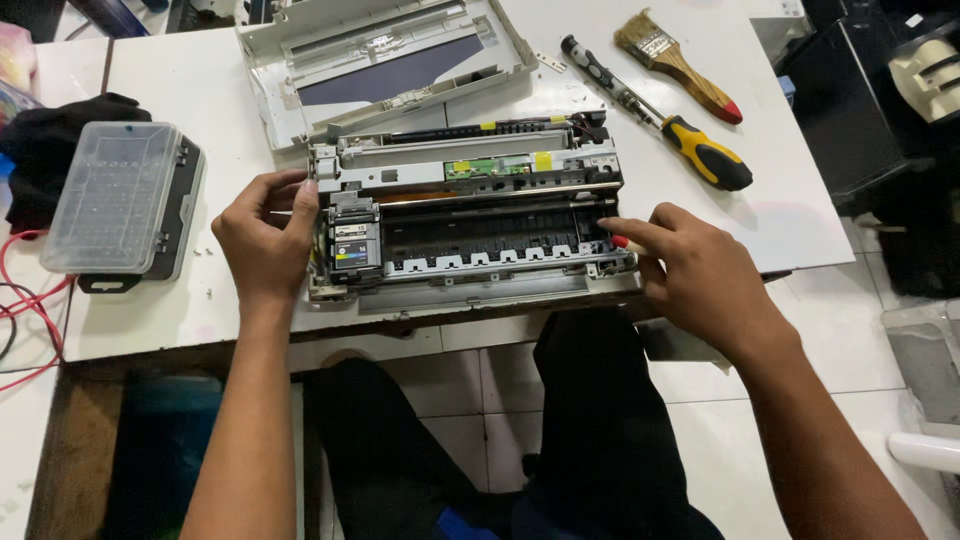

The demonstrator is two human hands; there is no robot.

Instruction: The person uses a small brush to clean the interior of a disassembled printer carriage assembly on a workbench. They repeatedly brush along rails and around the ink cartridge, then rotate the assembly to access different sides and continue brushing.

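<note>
Head view, looking down at a white worktable (180, 320).

Opened inkjet printer chassis (470, 215), covers off, sits at frame centre near the table's front edge. Ink cartridge carriage (355, 240) is parked at its 9 o'clock end; a green circuit strip runs along the top rail.

Left hand (262, 240): fingers curled against the chassis's left end beside the carriage, bracing the frame; not closed round anything.

Right hand (700, 280): at the chassis's 3 o'clock corner, fingers pinched on a small red-tipped tool (625, 243), possibly a precision screwdriver; most of it is hidden by the hand.

Surroundings: removed scanner lid (385, 60) at 12 o'clock; yellow-and-black ratchet screwdriver (660, 115) and paintbrush (675, 62) at 1 to 2 o'clock; clear-lidded bit case (120, 200) at 9 o'clock, red wires beyond it.

Handling judgement: chassis looks moderately light but awkward, stiff along the metal rail, with brittle plastic tabs, exposed rollers and a flat cable area. Best taken by both end plates, low down; avoid the carriage, its guide shaft and the circuit strip.
</note>
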